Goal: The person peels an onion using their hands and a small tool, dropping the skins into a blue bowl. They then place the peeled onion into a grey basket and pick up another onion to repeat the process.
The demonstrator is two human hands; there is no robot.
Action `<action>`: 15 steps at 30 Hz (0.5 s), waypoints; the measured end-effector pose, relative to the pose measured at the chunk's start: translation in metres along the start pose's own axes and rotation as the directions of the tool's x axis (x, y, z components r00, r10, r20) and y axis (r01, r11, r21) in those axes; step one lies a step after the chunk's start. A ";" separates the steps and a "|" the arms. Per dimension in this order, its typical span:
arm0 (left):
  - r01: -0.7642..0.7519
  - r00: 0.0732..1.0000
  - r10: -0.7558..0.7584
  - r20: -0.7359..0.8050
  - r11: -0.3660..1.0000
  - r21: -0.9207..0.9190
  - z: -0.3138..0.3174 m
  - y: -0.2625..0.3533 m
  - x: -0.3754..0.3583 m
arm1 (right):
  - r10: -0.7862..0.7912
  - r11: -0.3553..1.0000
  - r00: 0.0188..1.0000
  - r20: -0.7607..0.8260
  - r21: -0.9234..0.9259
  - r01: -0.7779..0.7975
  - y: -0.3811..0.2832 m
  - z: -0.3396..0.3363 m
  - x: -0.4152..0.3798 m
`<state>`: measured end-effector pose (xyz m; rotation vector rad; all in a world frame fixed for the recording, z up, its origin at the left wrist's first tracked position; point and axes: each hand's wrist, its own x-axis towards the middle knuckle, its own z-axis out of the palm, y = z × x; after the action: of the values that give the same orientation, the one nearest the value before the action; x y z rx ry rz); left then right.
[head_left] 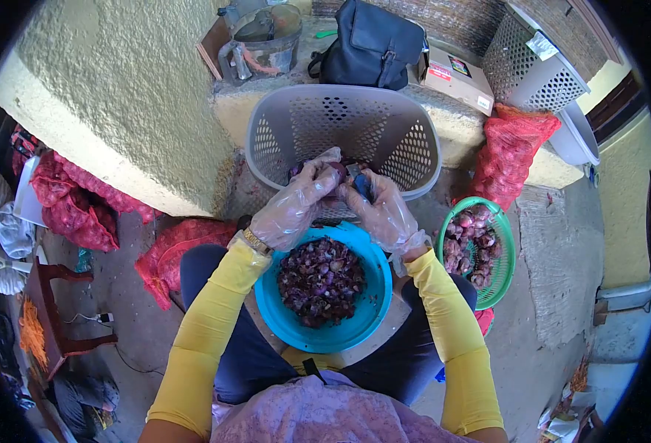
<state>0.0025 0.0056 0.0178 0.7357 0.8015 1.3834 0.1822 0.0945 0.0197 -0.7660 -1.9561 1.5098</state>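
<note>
My left hand [292, 210], in a clear plastic glove, is closed around a red onion [338, 170] above the near rim of the grey perforated basket [255, 140]. Close beside it my right hand [383, 210], gloved the same way, grips a small knife [362, 186] with a dark blue handle; its blade is mostly hidden by the fingers and the onion. More dark red onions lie low in the basket, partly covered by my hands. Below my hands, between my knees, a blue basin [321, 342] holds a heap of purple onion trimmings [321, 280].
At right stands a green basket [511, 258] of red onions, with a red mesh sack [514, 155] behind it. Other mesh sacks [181, 251] lie left. A black backpack [373, 44], a bucket [273, 44] and a cardboard box [458, 77] sit on the ledge ahead.
</note>
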 end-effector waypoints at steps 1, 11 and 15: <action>0.013 1.000 -0.013 0.020 1.000 0.024 -0.002 0.000 -0.001 | 0.000 1.000 1.000 -0.001 0.000 0.000 -0.002 0.000 -0.001; -0.241 0.959 0.259 0.114 0.534 0.810 -0.011 0.015 -0.010 | 0.053 0.991 0.999 0.002 0.127 -0.053 -0.001 0.002 -0.004; -0.215 0.968 0.213 0.132 0.441 0.871 -0.014 0.013 -0.011 | 0.147 0.975 0.988 0.048 0.159 -0.153 0.005 0.005 -0.005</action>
<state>-0.0172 -0.0051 0.0218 1.7146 1.5073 1.0992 0.1822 0.0890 0.0131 -0.8362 -1.8072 1.7597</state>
